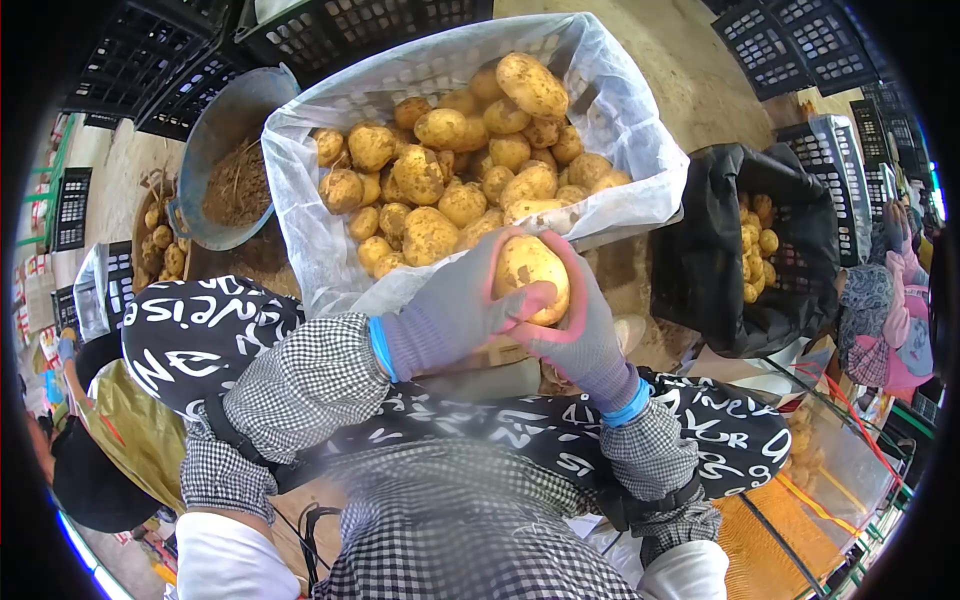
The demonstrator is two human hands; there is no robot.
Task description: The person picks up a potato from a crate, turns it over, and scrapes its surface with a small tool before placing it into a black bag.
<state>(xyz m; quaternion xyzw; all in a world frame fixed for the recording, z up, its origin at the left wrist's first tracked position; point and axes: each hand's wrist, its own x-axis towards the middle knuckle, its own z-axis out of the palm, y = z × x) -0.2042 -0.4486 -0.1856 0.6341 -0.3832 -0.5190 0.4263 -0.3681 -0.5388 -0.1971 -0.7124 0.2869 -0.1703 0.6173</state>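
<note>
Between both gloved hands I hold one large yellow potato [532,272] with some dirt on its skin. My left hand [455,295], in a grey and pink glove, wraps its left side. From the right, my right hand [580,320] closes around it in a matching glove. The thumbs meet low on the potato's front. Just beyond my hands stands a crate lined with a white sheet [640,130], holding a heap of potatoes [430,235], several of them muddy. The potato in my hands is at the crate's near edge.
A blue-grey tub [190,215] with soil and dry stalks stands left of the crate. To the right, a black-lined crate [700,260] holds smaller potatoes [757,245]. Black plastic crates [370,35] line the back. Another person [885,310] is at the far right.
</note>
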